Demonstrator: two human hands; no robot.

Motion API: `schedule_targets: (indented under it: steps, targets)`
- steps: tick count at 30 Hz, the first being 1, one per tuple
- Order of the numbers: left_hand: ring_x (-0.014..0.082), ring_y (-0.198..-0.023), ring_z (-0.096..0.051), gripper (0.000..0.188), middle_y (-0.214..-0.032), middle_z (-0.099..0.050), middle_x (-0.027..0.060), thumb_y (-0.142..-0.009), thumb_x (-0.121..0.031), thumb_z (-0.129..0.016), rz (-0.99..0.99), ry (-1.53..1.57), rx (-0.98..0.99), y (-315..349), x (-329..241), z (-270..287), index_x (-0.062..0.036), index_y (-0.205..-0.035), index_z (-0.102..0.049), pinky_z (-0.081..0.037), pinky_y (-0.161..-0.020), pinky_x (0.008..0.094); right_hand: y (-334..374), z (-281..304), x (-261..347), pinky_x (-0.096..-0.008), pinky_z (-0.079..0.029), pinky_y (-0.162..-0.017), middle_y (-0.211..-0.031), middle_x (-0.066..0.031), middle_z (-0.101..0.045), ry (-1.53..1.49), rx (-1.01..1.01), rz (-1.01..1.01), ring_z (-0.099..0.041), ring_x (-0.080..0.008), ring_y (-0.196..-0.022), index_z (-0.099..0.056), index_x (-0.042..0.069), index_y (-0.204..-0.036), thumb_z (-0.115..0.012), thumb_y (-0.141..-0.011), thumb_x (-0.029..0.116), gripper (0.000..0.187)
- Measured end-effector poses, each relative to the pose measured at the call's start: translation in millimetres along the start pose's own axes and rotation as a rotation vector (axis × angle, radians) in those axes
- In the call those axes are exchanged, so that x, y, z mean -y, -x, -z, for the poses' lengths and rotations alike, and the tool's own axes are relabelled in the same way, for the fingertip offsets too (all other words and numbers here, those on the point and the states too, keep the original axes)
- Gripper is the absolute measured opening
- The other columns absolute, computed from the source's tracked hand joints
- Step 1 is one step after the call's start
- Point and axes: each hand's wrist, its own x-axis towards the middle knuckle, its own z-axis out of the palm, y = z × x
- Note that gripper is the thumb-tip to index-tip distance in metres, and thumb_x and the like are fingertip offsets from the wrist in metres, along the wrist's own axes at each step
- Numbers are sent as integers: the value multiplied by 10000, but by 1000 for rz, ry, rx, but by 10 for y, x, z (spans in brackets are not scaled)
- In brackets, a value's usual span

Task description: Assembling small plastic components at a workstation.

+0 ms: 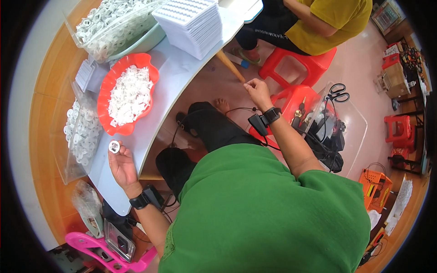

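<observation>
Near the table's left front edge, my left hand (122, 166) pinches a small round white plastic part (114, 146) with a squarish opening in its middle. Just beyond it stands a red scalloped bowl (104, 98) heaped with small white plastic pieces (129, 95). My right hand (258, 93) is out past the table edge, over the floor. Its fingertips are pressed together, and I cannot make out whether anything is between them. The lower end of a wooden leg (232, 68) shows right beside those fingertips; whether they touch is unclear.
A clear bin (84, 132) of white round parts stands left of the bowl. Behind are another full clear bin (114, 32) and stacked white trays (193, 29). Red stools (296, 63) and a seated person in yellow (341, 18) are at the far right. Scissors (338, 93) lie atop a clear box.
</observation>
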Motion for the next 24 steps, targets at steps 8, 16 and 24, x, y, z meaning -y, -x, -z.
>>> schedule_targets:
  steps: [8, 16, 24]
  targets:
    - [181, -868, -515, 304, -1114, -553, 188, -950, -121, -500, -11, 25, -11, 11, 4, -9, 51, -1200, -471, -465, -779, 299, 68, -41, 14, -388, -486, -689, -771, -184, -650, 54, 78, 21, -639, -305, -747, -658, -8, -832, -658, -768, 209, 226]
    - [179, -859, -522, 309, -1099, -564, 184, -932, -105, -524, -36, 1, -14, 14, 11, -39, 51, -1195, -477, -469, -771, 297, 146, -64, 251, -413, -485, -724, -809, -198, -651, 227, 104, 149, -632, -338, -802, -655, -6, -814, -667, -757, 202, 216]
    - [161, -828, -528, 311, -1072, -569, 172, -936, -109, -519, -37, -27, -42, 40, 26, -69, 52, -1199, -482, -468, -749, 288, -330, 28, 713, -420, -488, -728, -819, -193, -655, 181, -169, 306, -628, -351, -813, -663, 24, -801, -640, -765, 222, 203]
